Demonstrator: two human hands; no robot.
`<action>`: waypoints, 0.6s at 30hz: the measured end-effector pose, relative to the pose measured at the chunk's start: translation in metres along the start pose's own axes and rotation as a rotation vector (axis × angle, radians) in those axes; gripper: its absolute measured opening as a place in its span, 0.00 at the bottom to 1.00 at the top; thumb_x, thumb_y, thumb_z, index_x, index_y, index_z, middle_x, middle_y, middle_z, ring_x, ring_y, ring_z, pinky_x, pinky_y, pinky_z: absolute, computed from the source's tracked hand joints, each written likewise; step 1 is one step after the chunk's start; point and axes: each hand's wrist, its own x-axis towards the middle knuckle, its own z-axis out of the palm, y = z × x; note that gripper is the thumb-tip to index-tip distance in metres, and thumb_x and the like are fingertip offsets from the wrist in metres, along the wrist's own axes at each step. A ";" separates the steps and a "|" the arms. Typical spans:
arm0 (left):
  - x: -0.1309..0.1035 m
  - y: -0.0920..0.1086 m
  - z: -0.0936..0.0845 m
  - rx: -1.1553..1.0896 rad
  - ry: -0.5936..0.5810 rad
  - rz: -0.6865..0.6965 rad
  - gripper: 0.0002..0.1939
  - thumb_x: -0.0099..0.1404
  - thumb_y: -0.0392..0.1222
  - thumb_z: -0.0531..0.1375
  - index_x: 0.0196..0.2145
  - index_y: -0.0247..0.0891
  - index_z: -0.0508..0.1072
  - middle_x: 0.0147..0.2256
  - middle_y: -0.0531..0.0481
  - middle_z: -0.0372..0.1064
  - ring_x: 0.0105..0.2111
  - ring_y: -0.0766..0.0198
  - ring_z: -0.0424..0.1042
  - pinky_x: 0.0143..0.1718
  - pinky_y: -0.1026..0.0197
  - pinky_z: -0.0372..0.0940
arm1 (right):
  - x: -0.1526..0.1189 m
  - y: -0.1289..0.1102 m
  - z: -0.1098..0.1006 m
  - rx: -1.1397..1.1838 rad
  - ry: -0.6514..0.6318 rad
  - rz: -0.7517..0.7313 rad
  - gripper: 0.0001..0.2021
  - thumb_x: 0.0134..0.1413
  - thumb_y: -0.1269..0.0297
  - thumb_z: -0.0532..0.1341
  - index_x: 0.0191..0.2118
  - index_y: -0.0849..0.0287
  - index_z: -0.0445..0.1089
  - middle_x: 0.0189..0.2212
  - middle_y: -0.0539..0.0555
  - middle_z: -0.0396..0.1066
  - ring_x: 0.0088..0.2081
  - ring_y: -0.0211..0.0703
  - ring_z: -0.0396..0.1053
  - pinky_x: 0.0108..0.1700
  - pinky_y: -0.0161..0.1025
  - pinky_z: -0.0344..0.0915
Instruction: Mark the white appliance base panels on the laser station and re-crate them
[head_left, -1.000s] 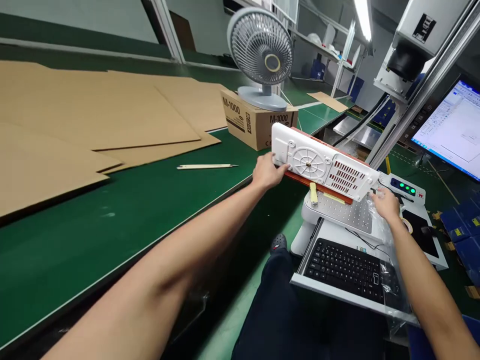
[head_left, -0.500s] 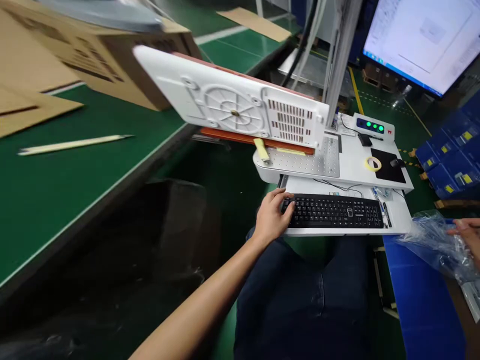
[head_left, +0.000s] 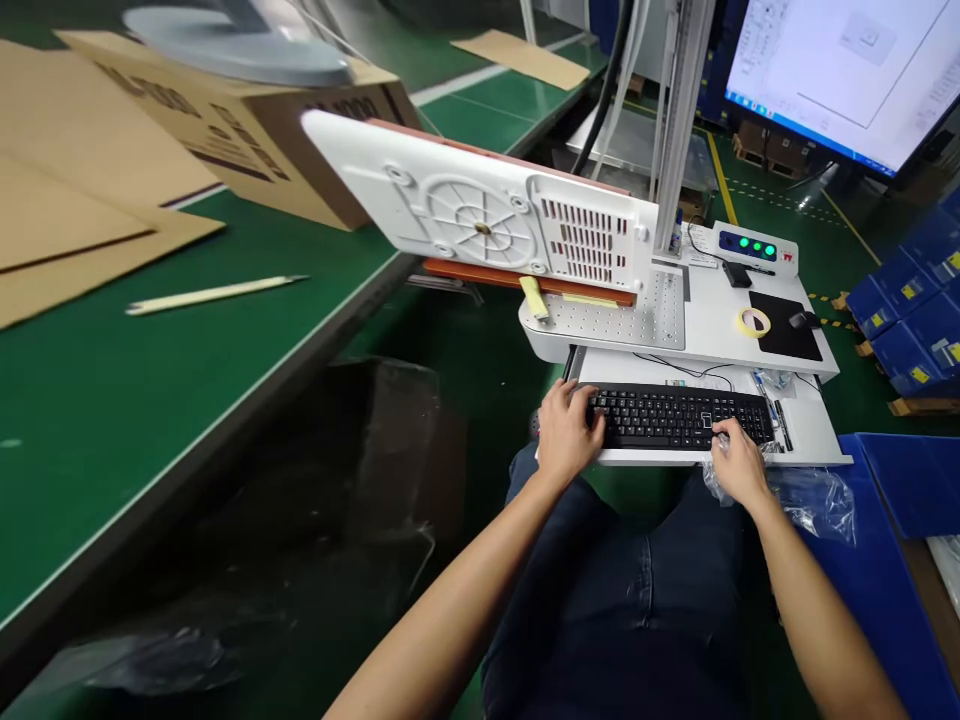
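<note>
My left hand (head_left: 568, 428) rests on the left end of a black keyboard (head_left: 652, 420), fingers spread over the keys. At the keyboard's right part, my right hand (head_left: 739, 465) has its fingers curled around a clear plastic bag (head_left: 817, 503), which trails out on both sides of it. The forefinger reaches the keys by the number pad. Above the keyboard tray (head_left: 660, 457), a white plastic panel (head_left: 480, 215) with a round ribbed pattern and vent slots stands tilted against an orange-red holder (head_left: 525, 284). Yellow tape (head_left: 534, 298) sticks to its lower edge.
A monitor (head_left: 840, 80) is at upper right. On the white machine base lie a tape roll (head_left: 752, 322), a mouse (head_left: 804, 319) and a lit button box (head_left: 756, 250). Left, a green bench (head_left: 225, 400) carries a carton (head_left: 300, 150) and a pencil-like stick (head_left: 214, 294). Blue bins (head_left: 907, 320) stand right.
My right hand has come in from the far right to the keyboard, bringing the plastic bag along. My left hand stays on the keys. The view has shifted slightly.
</note>
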 end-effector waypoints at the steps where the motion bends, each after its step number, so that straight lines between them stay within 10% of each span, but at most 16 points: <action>1: 0.000 0.000 0.000 -0.003 0.001 0.006 0.22 0.71 0.46 0.59 0.61 0.46 0.72 0.67 0.33 0.64 0.76 0.36 0.54 0.73 0.33 0.58 | 0.010 -0.001 0.006 -0.045 0.003 0.011 0.13 0.68 0.62 0.55 0.54 0.53 0.70 0.56 0.57 0.79 0.46 0.50 0.77 0.52 0.45 0.69; 18: 0.002 -0.005 0.005 0.074 0.085 0.118 0.19 0.75 0.39 0.59 0.60 0.37 0.73 0.67 0.31 0.65 0.74 0.33 0.58 0.68 0.33 0.65 | 0.032 0.017 0.041 -0.161 0.051 0.092 0.22 0.67 0.58 0.52 0.60 0.53 0.71 0.55 0.59 0.80 0.49 0.58 0.79 0.50 0.48 0.67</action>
